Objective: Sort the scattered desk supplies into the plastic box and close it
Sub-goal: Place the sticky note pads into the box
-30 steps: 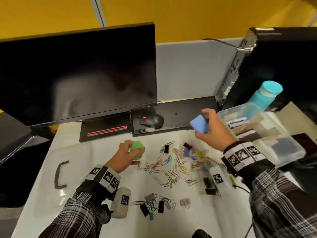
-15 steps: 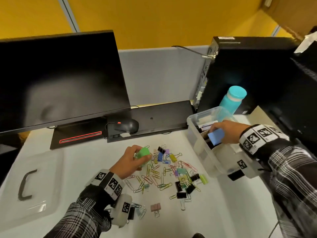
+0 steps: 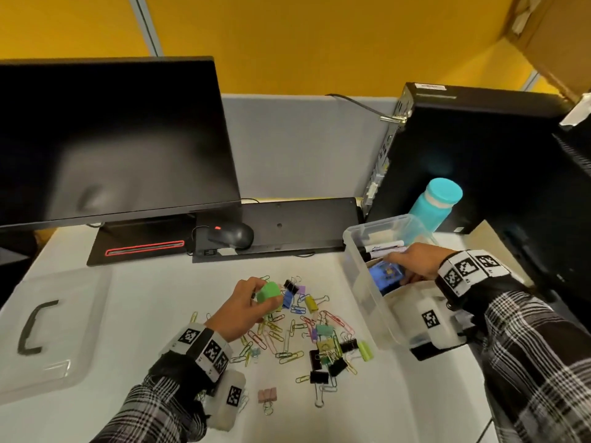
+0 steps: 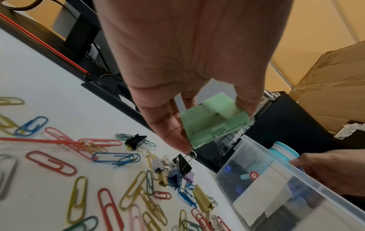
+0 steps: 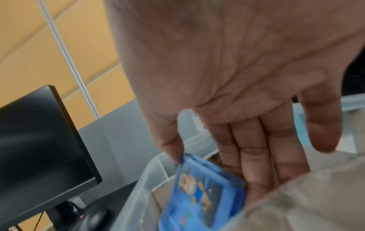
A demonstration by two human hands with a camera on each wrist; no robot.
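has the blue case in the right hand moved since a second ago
Yes. The blue case, held by the right hand, went from above the paper clips, left of the plastic box, rightward and down into that box.

No readable text showing anywhere. Marker (image 3: 385, 249) lying in plastic box (image 3: 361, 282) carrying blue print on white barrel, too small to read. White sticker (image 3: 428, 86) sitting on top of computer tower behind plastic box, print blurred. Square black-and-white coded tags (image 3: 463, 268) showing on wristbands, no letters or numbers. Blue case (image 5: 199, 195) inside plastic box showing cartoon picture, no legible words.
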